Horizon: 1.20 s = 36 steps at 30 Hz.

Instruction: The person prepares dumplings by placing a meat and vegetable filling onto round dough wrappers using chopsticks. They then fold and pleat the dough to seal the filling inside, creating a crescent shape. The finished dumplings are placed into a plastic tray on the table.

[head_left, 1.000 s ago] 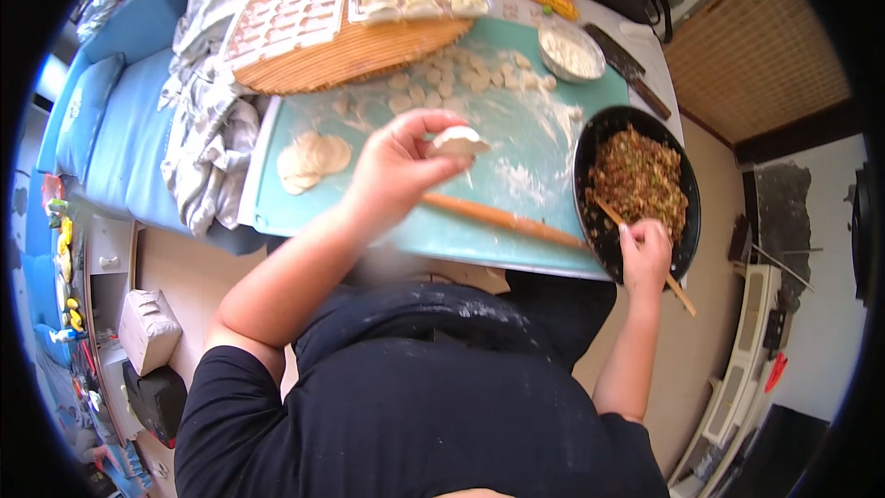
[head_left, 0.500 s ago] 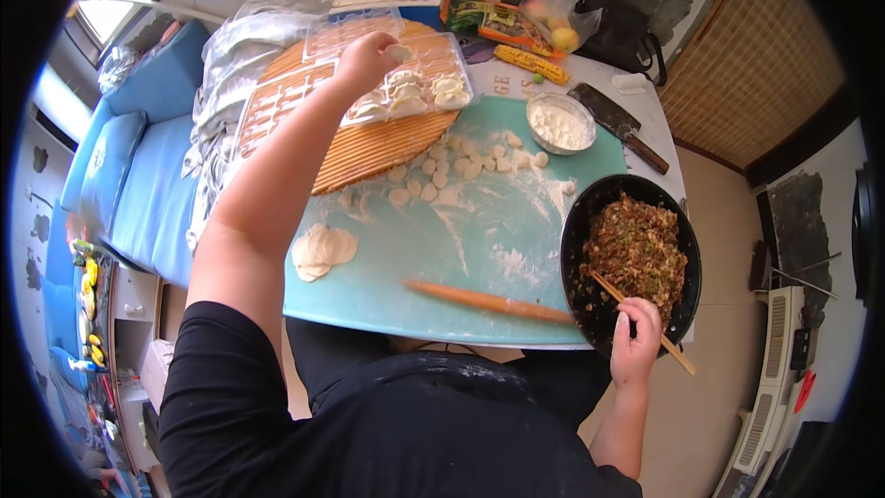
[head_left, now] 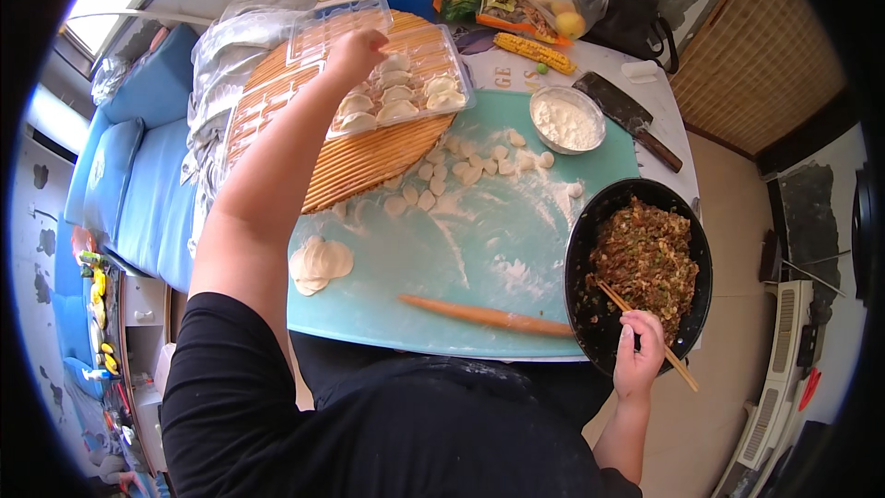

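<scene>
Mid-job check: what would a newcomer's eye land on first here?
Probably the black pan of chopped filling on the right, where the right hand holds chopsticks. Next, the left hand at the clear tray of dumplings, top, left of centre. Then the dough pieces scattered along the far side of the teal mat.

the white table [head_left: 604,60] bears a teal mat [head_left: 433,263], cleaver [head_left: 613,101] and corn [head_left: 535,53].

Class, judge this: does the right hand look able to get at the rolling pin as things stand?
Probably yes: the rolling pin lies mostly uncovered nearby, though the right hand would first need to release the chopsticks.
</scene>
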Each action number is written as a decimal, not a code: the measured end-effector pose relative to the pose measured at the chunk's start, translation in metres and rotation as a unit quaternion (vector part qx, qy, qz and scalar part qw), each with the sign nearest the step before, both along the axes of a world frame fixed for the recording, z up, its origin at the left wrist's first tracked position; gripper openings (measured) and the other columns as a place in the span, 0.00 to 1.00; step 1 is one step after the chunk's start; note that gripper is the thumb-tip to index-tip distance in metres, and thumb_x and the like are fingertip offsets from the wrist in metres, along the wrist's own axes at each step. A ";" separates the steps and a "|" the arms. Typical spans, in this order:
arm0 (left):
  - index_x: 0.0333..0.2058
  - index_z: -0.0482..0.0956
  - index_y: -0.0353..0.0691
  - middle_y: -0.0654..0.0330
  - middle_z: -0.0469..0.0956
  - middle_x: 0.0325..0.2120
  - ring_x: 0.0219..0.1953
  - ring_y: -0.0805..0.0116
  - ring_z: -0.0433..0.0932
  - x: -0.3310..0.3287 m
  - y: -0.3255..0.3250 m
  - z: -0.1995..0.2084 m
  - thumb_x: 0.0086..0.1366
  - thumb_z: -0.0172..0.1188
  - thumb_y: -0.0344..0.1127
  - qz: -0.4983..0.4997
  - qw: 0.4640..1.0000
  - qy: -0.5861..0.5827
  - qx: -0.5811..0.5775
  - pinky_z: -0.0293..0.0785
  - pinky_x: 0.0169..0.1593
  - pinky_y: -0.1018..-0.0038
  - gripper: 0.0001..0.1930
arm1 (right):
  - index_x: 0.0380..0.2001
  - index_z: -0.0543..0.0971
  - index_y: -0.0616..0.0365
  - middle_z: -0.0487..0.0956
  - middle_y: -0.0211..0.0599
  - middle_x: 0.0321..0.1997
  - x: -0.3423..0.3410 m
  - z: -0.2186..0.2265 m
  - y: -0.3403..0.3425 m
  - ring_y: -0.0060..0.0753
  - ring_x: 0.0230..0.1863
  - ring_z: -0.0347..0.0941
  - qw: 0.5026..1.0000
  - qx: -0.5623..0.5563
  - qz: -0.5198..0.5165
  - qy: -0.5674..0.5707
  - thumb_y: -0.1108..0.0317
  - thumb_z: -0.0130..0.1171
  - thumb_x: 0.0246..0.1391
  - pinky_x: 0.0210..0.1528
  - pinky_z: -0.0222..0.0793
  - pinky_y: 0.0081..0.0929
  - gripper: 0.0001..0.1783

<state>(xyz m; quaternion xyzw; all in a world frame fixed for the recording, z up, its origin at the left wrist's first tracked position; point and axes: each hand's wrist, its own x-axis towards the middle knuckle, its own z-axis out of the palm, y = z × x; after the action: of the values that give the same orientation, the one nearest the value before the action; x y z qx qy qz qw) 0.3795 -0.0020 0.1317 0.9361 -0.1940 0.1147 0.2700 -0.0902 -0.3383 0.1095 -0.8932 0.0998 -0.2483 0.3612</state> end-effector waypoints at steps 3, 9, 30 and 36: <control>0.35 0.78 0.38 0.59 0.79 0.28 0.30 0.71 0.77 -0.033 0.004 0.013 0.52 0.63 0.37 0.008 0.990 -0.032 -0.139 0.73 0.36 0.77 0.13 | 0.26 0.72 0.64 0.72 0.38 0.30 0.006 -0.001 0.002 0.32 0.33 0.68 0.999 -0.002 -0.032 0.010 0.81 0.54 0.44 0.38 0.64 0.22 0.04; 0.29 0.79 0.37 0.61 0.77 0.23 0.25 0.72 0.74 -0.209 0.025 0.037 0.53 0.61 0.32 -0.112 0.987 -0.059 -0.098 0.70 0.30 0.78 0.06 | 0.17 0.64 0.65 0.68 0.37 0.22 0.003 -0.013 -0.011 0.33 0.25 0.63 0.993 -0.036 -0.096 0.066 0.75 0.54 0.49 0.33 0.62 0.22 0.12; 0.26 0.76 0.40 0.54 0.73 0.34 0.43 0.55 0.68 -0.243 0.116 -0.106 0.46 0.62 0.34 -0.056 0.979 0.117 0.157 0.65 0.47 0.65 0.08 | 0.35 0.74 0.63 0.73 0.29 0.27 -0.091 -0.022 -0.007 0.16 0.28 0.66 0.980 0.171 -0.094 0.028 0.71 0.49 0.55 0.32 0.63 0.14 0.08; 0.36 0.73 0.37 0.60 0.75 0.31 0.34 0.72 0.74 -0.259 0.110 -0.111 0.58 0.54 0.26 -0.098 0.973 0.149 -0.145 0.68 0.38 0.80 0.06 | 0.24 0.68 0.54 0.65 0.24 0.15 -0.124 -0.025 -0.026 0.14 0.14 0.59 0.869 0.436 -0.227 0.048 0.56 0.51 0.55 0.14 0.53 0.11 0.14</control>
<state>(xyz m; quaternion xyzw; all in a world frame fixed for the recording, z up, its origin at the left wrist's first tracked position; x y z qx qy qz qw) 0.1202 0.1082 0.0209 0.8699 -0.2240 -0.0259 0.4386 -0.2144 -0.3642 0.0841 -0.6082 0.4156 -0.2116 0.6423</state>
